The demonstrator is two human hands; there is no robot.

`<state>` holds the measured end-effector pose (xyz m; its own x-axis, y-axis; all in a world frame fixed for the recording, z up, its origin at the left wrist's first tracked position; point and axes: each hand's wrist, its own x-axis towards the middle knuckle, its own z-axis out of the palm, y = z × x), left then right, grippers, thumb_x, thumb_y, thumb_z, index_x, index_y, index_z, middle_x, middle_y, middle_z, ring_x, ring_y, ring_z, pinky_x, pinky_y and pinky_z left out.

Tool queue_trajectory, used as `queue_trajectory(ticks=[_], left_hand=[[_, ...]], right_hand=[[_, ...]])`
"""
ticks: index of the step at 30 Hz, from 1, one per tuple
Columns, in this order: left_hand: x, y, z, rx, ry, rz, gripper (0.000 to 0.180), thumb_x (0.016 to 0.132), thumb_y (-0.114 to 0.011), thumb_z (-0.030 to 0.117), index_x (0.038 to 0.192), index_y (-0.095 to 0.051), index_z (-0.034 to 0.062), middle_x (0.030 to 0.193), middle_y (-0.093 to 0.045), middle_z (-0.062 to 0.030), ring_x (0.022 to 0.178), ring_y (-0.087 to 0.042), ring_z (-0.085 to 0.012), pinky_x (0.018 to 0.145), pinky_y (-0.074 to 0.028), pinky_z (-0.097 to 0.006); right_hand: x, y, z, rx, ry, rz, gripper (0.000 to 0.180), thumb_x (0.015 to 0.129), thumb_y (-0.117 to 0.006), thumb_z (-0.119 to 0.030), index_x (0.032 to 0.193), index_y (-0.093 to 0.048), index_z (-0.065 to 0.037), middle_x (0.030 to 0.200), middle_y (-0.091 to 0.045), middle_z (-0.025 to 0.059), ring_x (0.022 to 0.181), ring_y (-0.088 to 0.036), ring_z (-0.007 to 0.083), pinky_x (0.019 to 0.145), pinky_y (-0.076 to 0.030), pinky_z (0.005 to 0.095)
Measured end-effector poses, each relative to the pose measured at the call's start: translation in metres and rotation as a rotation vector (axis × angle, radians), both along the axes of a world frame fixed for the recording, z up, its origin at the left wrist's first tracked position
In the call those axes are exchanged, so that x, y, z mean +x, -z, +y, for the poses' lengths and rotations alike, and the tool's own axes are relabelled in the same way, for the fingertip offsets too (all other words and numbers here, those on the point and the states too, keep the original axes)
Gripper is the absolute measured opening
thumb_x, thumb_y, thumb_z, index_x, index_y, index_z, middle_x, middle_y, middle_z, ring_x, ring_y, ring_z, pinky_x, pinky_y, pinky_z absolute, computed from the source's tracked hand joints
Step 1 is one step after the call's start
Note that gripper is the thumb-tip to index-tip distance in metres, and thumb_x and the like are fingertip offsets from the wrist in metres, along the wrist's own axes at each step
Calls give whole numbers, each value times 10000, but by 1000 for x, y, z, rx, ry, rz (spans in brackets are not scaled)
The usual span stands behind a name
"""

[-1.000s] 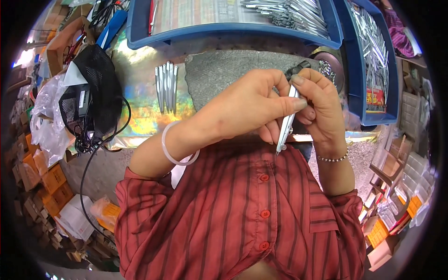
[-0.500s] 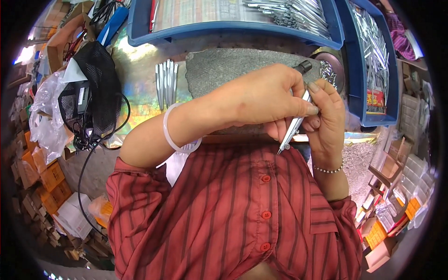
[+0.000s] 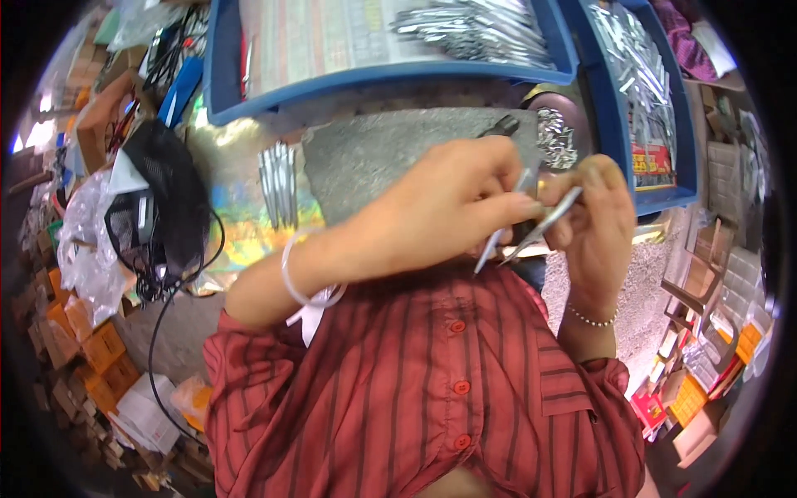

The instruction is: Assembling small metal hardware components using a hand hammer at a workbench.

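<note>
while the left grip (image 3: 473, 187) pinches a pale strip (image 3: 490, 251), the right grip (image 3: 602, 203) pinches a tapered silvery piece (image 3: 558, 216).

This looks like a small, cluttered workshop for assembling metal goods. Blue plastic trays (image 3: 685, 158) full of slender metal parts (image 3: 477, 33), a round dish (image 3: 583, 116) of tiny metal fittings (image 3: 554, 139) and a grey stone slab (image 3: 357, 162) share the worktable, while orange cardboard boxes (image 3: 104, 347) crowd the floor around it.

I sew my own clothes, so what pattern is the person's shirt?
The shirt is red with dark stripes, seen best in the head view.
</note>
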<state>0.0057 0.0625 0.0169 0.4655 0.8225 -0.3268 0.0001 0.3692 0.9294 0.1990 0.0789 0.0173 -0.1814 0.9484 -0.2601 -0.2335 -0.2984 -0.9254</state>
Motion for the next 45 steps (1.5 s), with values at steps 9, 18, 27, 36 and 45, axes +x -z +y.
queue_trajectory(ticks=[9,18,27,36,45], left_hand=[[-14,15,-36,260,-632,-232,107,863,-587,35,934,-507,29,894,-557,-64,712,-548,-101,635,-473,-219],[5,8,-53,-32,-954,-431,150,883,-575,73,946,-443,39,847,-520,-100,583,-585,-131,501,-501,-191],[9,37,-70,-199,-706,-630,140,852,-604,20,884,-468,24,838,-584,-133,754,-657,-205,698,-569,-300],[-9,19,-73,-286,-348,-382,123,887,-566,16,974,-482,-6,854,-655,-122,796,-660,-177,708,-542,-269],[-22,26,-62,-448,-324,-539,105,919,-544,94,967,-487,21,842,-668,-148,766,-672,-198,655,-540,-252]], right_hand=[[82,70,33,614,-29,-1423,215,872,-521,-60,1074,-494,10,737,-601,196,660,-609,342,596,-472,408],[53,25,9,562,-119,-1181,372,835,-536,-5,1200,-478,38,995,-583,159,742,-606,228,632,-488,328],[-11,28,-16,21,-394,208,161,838,-625,-53,934,-561,61,872,-557,115,553,-515,87,485,-432,194],[-36,14,-4,-277,-552,114,98,855,-640,-76,867,-573,-5,791,-607,17,659,-545,33,532,-426,161],[-51,13,9,-349,-582,23,122,865,-636,-121,874,-571,-19,739,-600,15,628,-543,34,505,-388,150]])
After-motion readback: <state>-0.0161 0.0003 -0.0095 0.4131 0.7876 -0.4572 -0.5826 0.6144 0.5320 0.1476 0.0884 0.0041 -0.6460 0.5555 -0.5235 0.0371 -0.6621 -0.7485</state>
